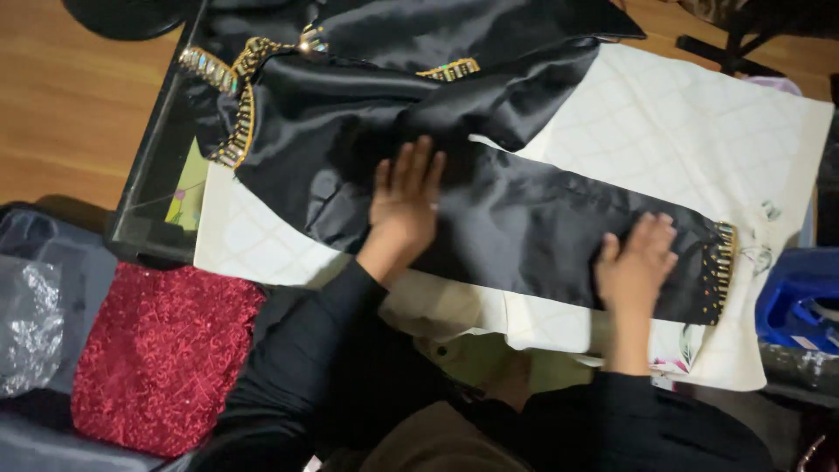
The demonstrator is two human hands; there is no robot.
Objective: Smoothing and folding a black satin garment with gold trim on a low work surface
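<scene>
A black satin garment (516, 218) with gold and jewelled trim lies spread on a white quilted cloth (690, 122) over a table. My left hand (405, 203) rests flat on the garment's middle, fingers apart. Flat on the long sleeve lies my right hand (636, 262), close to the cuff with gold bead trim (722, 267). More gold trim (229, 96) edges the neckline at the upper left. Both of my arms wear black sleeves.
A red sequinned fabric (162, 350) lies at the lower left beside a clear plastic bag (26, 323). A blue plastic object (800, 301) sits at the right edge. The dark table edge (149, 175) borders wooden floor (61, 105). A chair base (725, 48) stands at the top right.
</scene>
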